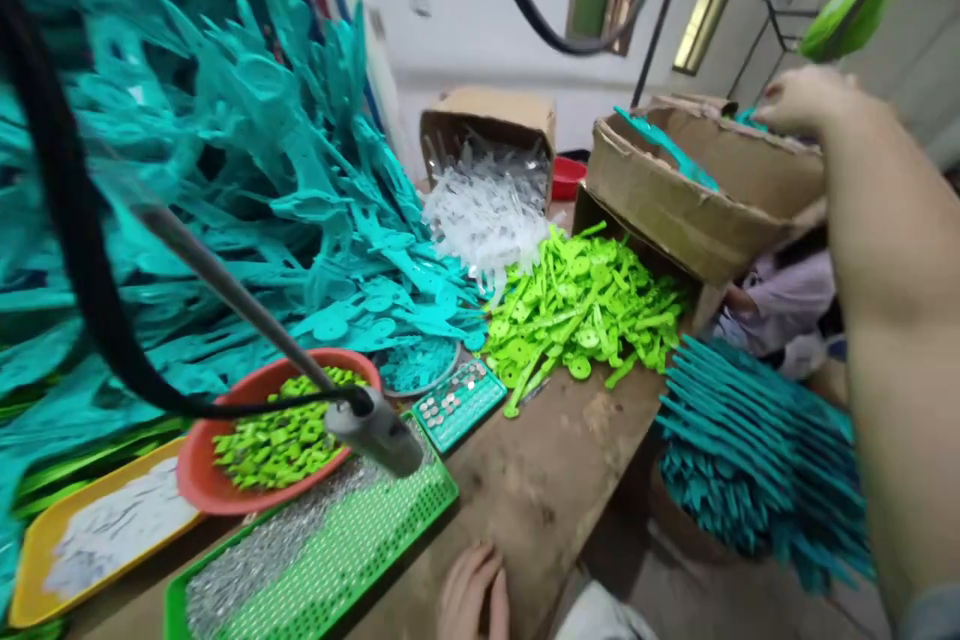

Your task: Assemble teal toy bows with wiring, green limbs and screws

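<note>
My left hand (474,595) lies on the worktable's brown top at the bottom of the view, its fingers stretched out and nothing seen in them. Beside it is a green perforated tray (375,545) with many small metal pins. At the upper right my right hand (806,100) reaches over a cardboard box (675,205), fingers curled downward. A bit of teal plastic (748,118) shows at its fingertips; whether it is gripped is unclear. Another long teal piece (667,145) leans across the box's opening.
Teal plastic parts (300,170) heap up on the left. Lime-green parts (585,305) and clear strips (487,210) lie mid-table. A red bowl (196,480), a yellow tray (34,560) and a grey rod tool (375,430) are nearer. Stacked teal pieces (757,440) and a person (795,285) are right.
</note>
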The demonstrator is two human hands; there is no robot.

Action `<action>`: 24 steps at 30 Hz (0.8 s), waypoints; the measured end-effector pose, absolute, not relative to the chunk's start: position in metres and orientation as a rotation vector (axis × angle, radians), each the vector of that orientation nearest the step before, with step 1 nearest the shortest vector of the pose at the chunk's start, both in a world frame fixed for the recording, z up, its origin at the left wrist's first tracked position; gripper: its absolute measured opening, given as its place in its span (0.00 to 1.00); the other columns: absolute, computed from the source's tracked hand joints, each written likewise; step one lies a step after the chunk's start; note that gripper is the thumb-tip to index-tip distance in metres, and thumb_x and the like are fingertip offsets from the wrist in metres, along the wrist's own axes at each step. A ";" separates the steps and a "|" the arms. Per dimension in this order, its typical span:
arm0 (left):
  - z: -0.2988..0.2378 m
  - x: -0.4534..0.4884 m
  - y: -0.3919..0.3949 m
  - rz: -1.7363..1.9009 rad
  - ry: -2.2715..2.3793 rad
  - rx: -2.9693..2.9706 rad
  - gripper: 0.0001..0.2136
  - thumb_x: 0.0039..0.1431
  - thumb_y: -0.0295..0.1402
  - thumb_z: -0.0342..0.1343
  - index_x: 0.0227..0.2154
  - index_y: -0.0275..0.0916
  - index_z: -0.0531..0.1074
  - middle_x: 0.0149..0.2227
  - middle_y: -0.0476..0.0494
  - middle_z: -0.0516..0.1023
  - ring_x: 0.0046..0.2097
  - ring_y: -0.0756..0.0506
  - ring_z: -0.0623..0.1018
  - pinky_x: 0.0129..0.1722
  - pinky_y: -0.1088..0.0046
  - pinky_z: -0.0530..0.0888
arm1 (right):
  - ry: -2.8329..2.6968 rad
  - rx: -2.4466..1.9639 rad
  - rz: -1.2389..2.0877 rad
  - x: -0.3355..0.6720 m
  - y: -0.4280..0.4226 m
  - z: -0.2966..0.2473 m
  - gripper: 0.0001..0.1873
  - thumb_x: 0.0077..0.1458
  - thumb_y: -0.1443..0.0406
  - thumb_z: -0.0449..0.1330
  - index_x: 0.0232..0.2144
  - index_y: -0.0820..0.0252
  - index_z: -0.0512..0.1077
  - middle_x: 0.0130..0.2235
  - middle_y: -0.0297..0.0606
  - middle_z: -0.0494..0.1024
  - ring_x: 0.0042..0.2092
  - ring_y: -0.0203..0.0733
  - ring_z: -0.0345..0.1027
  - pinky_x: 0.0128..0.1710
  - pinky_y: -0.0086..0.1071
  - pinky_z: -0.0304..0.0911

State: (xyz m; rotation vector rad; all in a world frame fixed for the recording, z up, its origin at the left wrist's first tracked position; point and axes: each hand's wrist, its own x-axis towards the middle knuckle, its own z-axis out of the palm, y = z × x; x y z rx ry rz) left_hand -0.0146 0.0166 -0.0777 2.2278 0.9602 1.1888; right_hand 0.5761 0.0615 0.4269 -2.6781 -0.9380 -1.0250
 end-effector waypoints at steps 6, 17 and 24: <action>-0.047 -0.003 0.014 1.025 0.904 2.277 0.08 0.64 0.32 0.52 0.37 0.36 0.76 0.42 0.36 0.80 0.49 0.40 0.78 0.53 0.55 0.75 | -0.836 -2.283 -1.250 0.465 -0.080 0.336 0.24 0.67 0.59 0.45 0.46 0.73 0.72 0.46 0.49 0.77 0.49 0.40 0.70 0.48 0.35 0.59; -0.025 -0.048 -0.005 0.816 0.923 2.051 0.10 0.64 0.37 0.54 0.41 0.39 0.76 0.46 0.41 0.79 0.49 0.44 0.78 0.54 0.64 0.73 | -0.590 -3.055 0.031 0.503 -0.238 0.088 0.26 0.54 0.54 0.59 0.50 0.64 0.75 0.51 0.51 0.79 0.49 0.52 0.72 0.48 0.38 0.65; -0.026 -0.061 -0.021 0.824 0.893 2.131 0.08 0.64 0.35 0.54 0.41 0.40 0.76 0.45 0.43 0.79 0.48 0.45 0.78 0.54 0.67 0.72 | -0.702 -3.086 -0.052 0.521 -0.247 0.087 0.23 0.61 0.57 0.48 0.49 0.60 0.77 0.48 0.50 0.80 0.48 0.52 0.71 0.48 0.38 0.62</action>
